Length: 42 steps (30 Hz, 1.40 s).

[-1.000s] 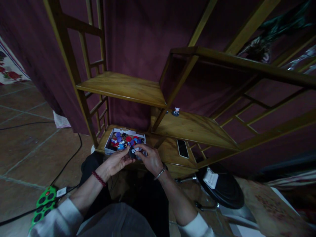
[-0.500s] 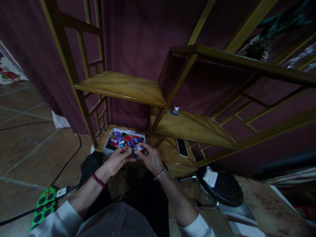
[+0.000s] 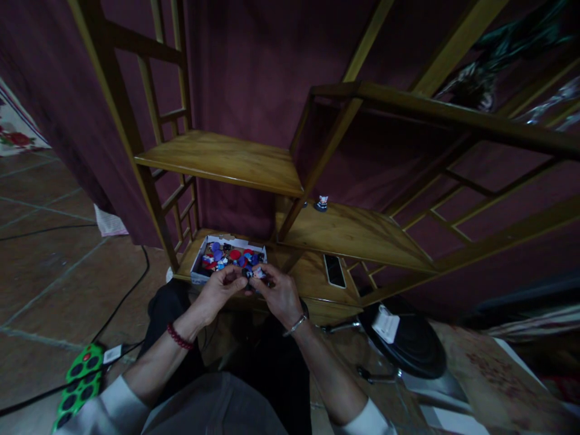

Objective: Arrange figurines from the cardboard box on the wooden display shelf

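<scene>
A small figurine [image 3: 258, 273], whitish at one end and dark at the other, is held between my two hands just in front of the box. My left hand [image 3: 220, 291] pinches its dark end, which looks like a base. The fingers of my right hand [image 3: 281, 295] close around the pale end. Fingers cover much of the figurine. Right behind my hands, a shallow white cardboard box [image 3: 196, 274] holds several small red, blue and purple pieces. On the middle shelf stands a similar white-and-dark figurine [image 3: 321, 203], with part of another dark thing beside it behind the post.
The wooden shelf unit has an upper left shelf [image 3: 222, 158], a middle right shelf [image 3: 357, 234] and slanting posts. A phone [image 3: 335, 270] lies on the lower board. To the right is a round black stool seat [image 3: 412, 344]; a green power strip [image 3: 78, 383] with cables lies at left.
The figurine has turned slightly in my fingers, and its pale end shows a little further right. My left hand has shifted its grip a little. Everything else stays put.
</scene>
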Each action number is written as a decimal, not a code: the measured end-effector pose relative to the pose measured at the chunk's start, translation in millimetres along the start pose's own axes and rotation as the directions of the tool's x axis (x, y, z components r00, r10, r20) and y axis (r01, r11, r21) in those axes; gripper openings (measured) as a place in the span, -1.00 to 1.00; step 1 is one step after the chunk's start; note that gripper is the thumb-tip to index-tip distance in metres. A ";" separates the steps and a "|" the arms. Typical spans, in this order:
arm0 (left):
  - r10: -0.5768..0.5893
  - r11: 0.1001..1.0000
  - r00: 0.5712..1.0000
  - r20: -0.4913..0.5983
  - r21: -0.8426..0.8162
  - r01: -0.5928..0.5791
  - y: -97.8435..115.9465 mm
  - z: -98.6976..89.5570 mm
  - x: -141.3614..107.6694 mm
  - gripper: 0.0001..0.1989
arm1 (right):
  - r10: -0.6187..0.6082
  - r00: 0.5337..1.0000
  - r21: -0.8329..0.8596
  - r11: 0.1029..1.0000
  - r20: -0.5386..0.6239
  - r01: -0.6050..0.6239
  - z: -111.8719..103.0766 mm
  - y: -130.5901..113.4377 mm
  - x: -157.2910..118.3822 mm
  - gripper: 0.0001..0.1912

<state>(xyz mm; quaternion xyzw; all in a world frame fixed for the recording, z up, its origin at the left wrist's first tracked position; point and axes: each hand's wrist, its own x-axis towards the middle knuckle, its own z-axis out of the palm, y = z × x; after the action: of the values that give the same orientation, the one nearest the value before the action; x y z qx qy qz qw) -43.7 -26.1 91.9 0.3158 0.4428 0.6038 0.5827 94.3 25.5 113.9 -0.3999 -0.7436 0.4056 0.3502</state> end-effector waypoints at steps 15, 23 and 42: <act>0.185 0.948 0.983 0.012 0.262 -0.182 6.9 2.2 -6.0 -0.77 | -0.003 0.998 0.060 0.998 -0.070 0.008 5.7 4.2 -5.1 -0.81; 0.174 0.945 0.984 0.048 0.274 -0.181 6.0 -2.1 -4.5 -0.78 | -0.010 0.998 0.109 0.994 -0.061 0.016 6.4 2.4 -4.9 -0.83; 0.046 0.999 0.998 -0.051 -0.008 -0.046 4.7 -1.1 -6.1 -0.56 | -0.080 0.996 -0.015 0.997 0.035 0.080 3.2 3.5 2.5 -0.74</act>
<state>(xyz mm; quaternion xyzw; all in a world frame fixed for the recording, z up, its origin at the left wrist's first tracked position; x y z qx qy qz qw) -45.9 -32.0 96.5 0.3079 0.4475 0.6268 0.5586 91.5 28.0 110.0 -0.3655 -0.7683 0.3920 0.3500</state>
